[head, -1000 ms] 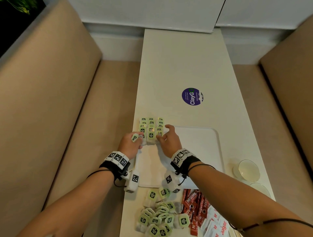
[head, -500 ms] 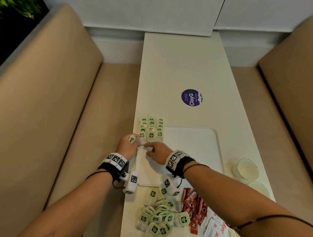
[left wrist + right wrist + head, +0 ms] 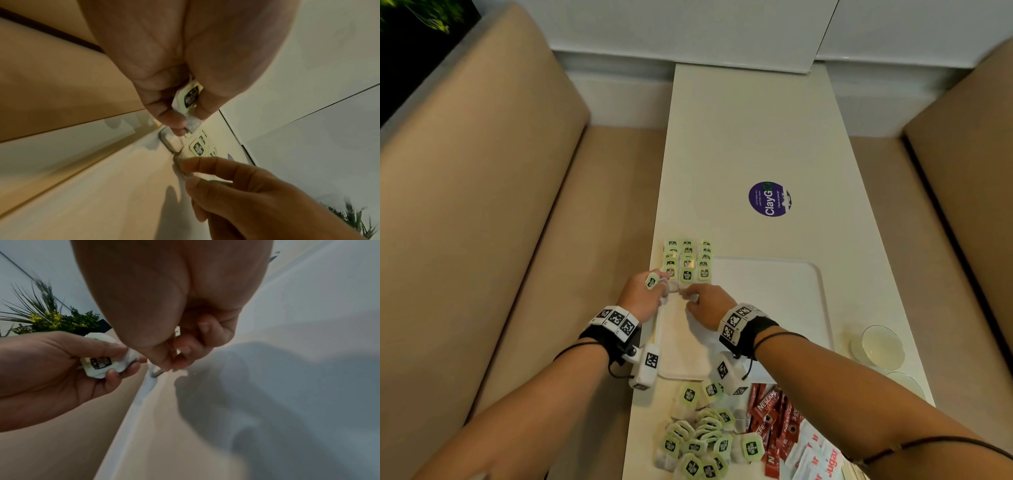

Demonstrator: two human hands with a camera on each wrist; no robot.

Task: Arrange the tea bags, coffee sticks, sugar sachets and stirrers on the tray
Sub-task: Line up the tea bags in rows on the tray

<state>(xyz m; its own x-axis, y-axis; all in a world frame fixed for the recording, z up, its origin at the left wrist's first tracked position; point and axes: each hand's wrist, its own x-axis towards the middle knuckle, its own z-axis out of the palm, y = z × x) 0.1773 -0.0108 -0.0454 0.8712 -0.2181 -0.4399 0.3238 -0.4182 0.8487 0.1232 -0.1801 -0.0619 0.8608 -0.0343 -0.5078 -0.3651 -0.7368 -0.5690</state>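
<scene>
Left hand [image 3: 642,297] grips spare tea bags [image 3: 98,362]; right hand [image 3: 705,303] pinches one bag [image 3: 186,168] at the tray [image 3: 784,291] corner. It should sit flush under the rows [image 3: 687,262], label up.

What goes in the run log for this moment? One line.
left hand: holds tea bag | right hand: pinching bag by rows | tray: part filled
</scene>
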